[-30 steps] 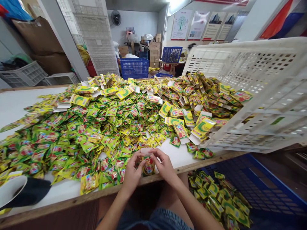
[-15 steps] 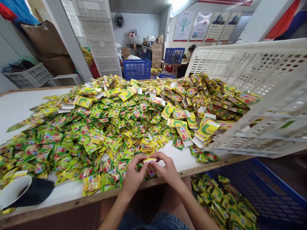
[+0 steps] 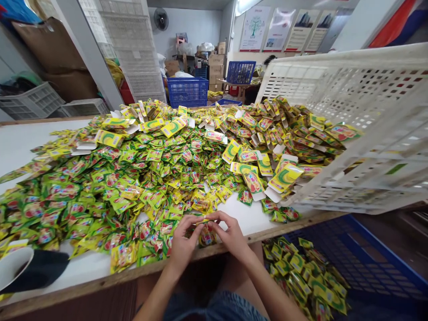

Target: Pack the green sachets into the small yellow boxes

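Note:
Both hands meet at the near edge of the white table. My left hand and my right hand pinch one small yellow-green box between them, fingers curled round its top flap. Just beyond my fingers spreads a wide heap of green and yellow sachets. Flat unfolded cartons lie further back and to the right among the sachets.
A white slotted crate lies tipped on its side at the right, cartons spilling from it. A blue crate with filled boxes sits below the table's right edge. A black and white cap rests at the near left. Blue baskets and stacked crates stand behind.
The hands have stayed at the table edge, working the box's top flap closed; the flap that stood up a second ago now lies folded down between the fingertips.

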Action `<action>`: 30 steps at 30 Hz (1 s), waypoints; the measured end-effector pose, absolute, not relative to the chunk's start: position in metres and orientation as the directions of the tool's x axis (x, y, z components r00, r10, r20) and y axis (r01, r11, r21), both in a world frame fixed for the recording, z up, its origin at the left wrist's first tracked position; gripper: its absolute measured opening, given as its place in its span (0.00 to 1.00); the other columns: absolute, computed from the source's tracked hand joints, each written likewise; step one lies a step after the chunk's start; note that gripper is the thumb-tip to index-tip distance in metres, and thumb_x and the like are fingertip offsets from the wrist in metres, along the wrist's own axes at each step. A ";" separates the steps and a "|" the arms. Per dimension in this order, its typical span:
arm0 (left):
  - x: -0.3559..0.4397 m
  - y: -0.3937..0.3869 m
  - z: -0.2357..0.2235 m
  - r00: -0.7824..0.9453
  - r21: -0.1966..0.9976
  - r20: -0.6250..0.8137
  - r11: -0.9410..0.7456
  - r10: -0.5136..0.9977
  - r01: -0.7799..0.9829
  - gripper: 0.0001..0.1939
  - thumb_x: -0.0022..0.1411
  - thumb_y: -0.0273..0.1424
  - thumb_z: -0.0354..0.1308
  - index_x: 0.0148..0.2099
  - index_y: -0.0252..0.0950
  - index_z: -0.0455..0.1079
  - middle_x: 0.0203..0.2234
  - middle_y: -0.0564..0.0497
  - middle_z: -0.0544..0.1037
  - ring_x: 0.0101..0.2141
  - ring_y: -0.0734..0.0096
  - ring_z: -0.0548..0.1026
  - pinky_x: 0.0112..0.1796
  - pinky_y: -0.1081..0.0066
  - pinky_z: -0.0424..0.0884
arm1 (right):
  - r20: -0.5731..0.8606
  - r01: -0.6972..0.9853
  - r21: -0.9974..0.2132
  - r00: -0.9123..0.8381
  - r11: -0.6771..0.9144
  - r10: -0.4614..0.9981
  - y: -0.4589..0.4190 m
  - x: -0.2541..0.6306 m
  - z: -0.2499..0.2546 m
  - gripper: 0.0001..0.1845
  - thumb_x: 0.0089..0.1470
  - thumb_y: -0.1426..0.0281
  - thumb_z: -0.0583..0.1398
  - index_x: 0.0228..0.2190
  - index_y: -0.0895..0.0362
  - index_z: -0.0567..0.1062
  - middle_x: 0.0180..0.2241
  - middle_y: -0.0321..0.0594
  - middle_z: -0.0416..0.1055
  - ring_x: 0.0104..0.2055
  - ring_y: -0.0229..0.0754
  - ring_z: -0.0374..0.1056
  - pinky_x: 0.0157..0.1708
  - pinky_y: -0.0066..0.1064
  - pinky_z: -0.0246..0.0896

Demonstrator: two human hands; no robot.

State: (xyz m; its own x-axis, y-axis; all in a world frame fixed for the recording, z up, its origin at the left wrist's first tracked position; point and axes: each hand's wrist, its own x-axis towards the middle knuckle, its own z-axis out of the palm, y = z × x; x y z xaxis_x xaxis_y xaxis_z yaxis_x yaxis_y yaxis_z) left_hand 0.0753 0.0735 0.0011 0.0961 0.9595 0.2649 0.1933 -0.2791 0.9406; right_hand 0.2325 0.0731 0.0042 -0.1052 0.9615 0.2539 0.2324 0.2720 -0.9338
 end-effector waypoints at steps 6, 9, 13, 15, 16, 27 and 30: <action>0.070 0.066 -0.004 0.128 0.915 0.277 -0.303 0.952 0.267 0.10 0.59 0.30 0.56 0.44 0.41 0.72 0.39 0.49 0.73 0.42 0.65 0.71 0.44 0.67 0.66 | 0.268 0.222 -0.937 -0.033 0.268 0.963 0.065 0.230 0.005 0.07 0.55 0.70 0.56 0.34 0.55 0.75 0.33 0.39 0.73 0.38 0.41 0.68 0.39 0.31 0.62; 0.069 0.062 -0.006 0.079 0.942 0.234 -0.246 0.969 0.230 0.13 0.59 0.31 0.56 0.48 0.40 0.68 0.40 0.49 0.73 0.40 0.67 0.72 0.43 0.68 0.68 | 0.277 0.333 -0.912 0.064 0.241 0.959 0.050 0.265 0.033 0.09 0.56 0.68 0.53 0.32 0.55 0.73 0.32 0.39 0.72 0.37 0.41 0.68 0.38 0.30 0.62; 0.070 0.063 -0.007 0.003 0.971 0.175 -0.173 0.985 0.164 0.08 0.59 0.32 0.55 0.42 0.38 0.66 0.36 0.50 0.74 0.38 0.68 0.73 0.42 0.68 0.69 | 0.057 0.686 -0.727 0.035 0.017 0.998 0.029 0.347 0.060 0.12 0.54 0.64 0.54 0.32 0.55 0.75 0.32 0.40 0.74 0.35 0.44 0.68 0.36 0.31 0.61; 0.071 0.064 -0.007 0.027 0.972 0.167 -0.169 0.986 0.166 0.07 0.59 0.32 0.55 0.41 0.37 0.66 0.35 0.50 0.74 0.37 0.68 0.73 0.42 0.68 0.69 | 0.027 0.820 -0.568 0.104 -0.070 0.994 0.029 0.378 0.056 0.13 0.51 0.62 0.55 0.32 0.55 0.76 0.32 0.42 0.74 0.34 0.46 0.68 0.36 0.33 0.61; 0.071 0.064 -0.007 0.046 0.970 0.166 -0.172 0.985 0.172 0.07 0.59 0.32 0.55 0.41 0.37 0.66 0.35 0.50 0.74 0.37 0.68 0.73 0.42 0.68 0.69 | 0.041 0.843 -0.529 0.137 -0.095 0.990 0.033 0.386 0.049 0.14 0.51 0.61 0.55 0.34 0.56 0.75 0.33 0.43 0.74 0.34 0.46 0.68 0.36 0.34 0.61; 0.069 0.057 -0.003 0.074 0.968 0.164 -0.175 0.984 0.178 0.07 0.58 0.33 0.56 0.37 0.36 0.71 0.33 0.49 0.76 0.36 0.66 0.74 0.40 0.69 0.69 | 0.426 0.924 -0.343 0.315 -0.170 0.848 0.146 0.348 0.005 0.33 0.44 0.72 0.59 0.52 0.70 0.59 0.46 0.60 0.64 0.48 0.58 0.58 0.46 0.45 0.54; 0.068 0.059 -0.003 0.064 0.993 0.108 -0.110 0.992 0.029 0.12 0.59 0.36 0.54 0.41 0.35 0.71 0.32 0.47 0.76 0.32 0.67 0.74 0.37 0.69 0.70 | 0.498 0.925 -0.375 0.141 0.066 0.856 0.128 0.324 0.018 0.32 0.44 0.77 0.56 0.53 0.62 0.60 0.49 0.51 0.64 0.47 0.54 0.57 0.46 0.44 0.53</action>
State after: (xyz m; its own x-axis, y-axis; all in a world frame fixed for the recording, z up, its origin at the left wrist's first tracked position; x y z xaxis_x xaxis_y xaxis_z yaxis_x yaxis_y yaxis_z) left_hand 0.0680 0.0592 -0.0030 0.0639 0.9921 0.1080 0.0293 -0.1100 0.9935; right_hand 0.3236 0.1277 0.0184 0.1410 0.8558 0.4977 0.9248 0.0656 -0.3748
